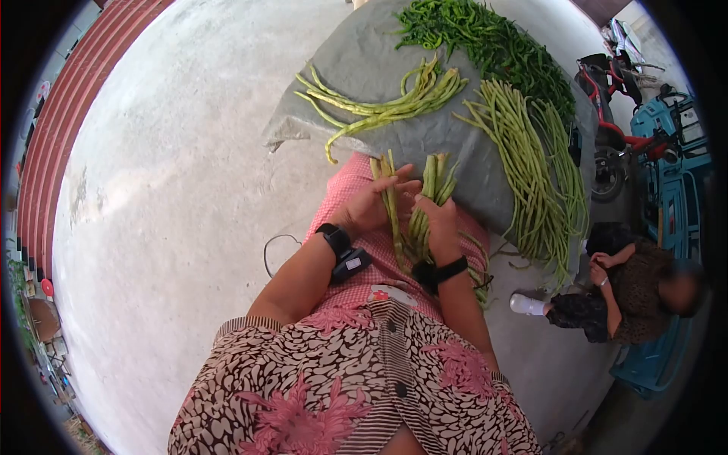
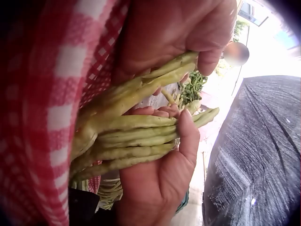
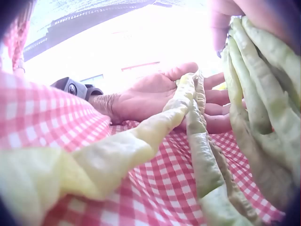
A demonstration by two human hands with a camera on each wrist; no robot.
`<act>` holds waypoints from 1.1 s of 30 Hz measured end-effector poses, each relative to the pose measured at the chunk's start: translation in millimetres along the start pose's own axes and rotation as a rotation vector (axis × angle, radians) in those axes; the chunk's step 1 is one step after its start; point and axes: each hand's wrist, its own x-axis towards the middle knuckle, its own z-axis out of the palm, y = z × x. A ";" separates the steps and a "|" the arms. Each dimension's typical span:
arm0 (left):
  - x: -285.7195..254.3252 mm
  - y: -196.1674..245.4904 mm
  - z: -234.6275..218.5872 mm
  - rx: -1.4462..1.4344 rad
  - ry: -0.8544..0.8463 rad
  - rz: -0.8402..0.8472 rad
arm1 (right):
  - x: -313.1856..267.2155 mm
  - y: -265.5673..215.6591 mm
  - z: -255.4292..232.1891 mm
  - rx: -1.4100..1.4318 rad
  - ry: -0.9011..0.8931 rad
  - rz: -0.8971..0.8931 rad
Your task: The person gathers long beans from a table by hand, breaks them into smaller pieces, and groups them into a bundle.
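My left hand, palm up, holds a few yellowish long beans under its thumb near their tips. In the right wrist view this left hand has its fingers spread out behind the bean ends. Beside it, my right hand grips a thicker bunch of green long beans, the thumb laid across them, as the left wrist view shows too. Both bunches hang down over the pink checked cloth on my lap. A loose pile of yellowish long beans lies on the grey sheet in front.
On the grey sheet lie a large pile of long beans to the right and green peppers at the back. A person sits at the right, near a blue three-wheeler. Red steps run along the left.
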 end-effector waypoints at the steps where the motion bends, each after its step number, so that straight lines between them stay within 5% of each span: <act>1: -1.4 2.2 2.0 -0.015 0.015 -0.023 | -0.2 -3.3 -1.1 0.007 0.006 0.041; 4: 1.7 3.4 -7.8 -0.088 -0.073 -0.052 | -4.5 -12.0 7.8 0.114 -0.127 0.116; 7: -3.7 2.0 8.8 -0.021 0.006 -0.017 | 6.5 7.3 20.6 0.111 -0.129 -0.169; 10: -0.2 1.3 -3.5 -0.024 -0.015 -0.091 | 12.0 17.6 22.6 -0.077 -0.116 -0.198; 16: -3.3 2.0 18.1 0.130 0.035 0.054 | 2.6 5.1 17.7 0.011 -0.102 -0.136; 23: 3.3 -1.2 -1.9 0.068 0.070 0.034 | -2.5 -10.0 0.9 0.070 -0.058 0.071; 33: 3.4 -6.5 -4.3 0.157 0.055 0.031 | 7.9 15.1 23.6 -0.250 -0.111 -0.263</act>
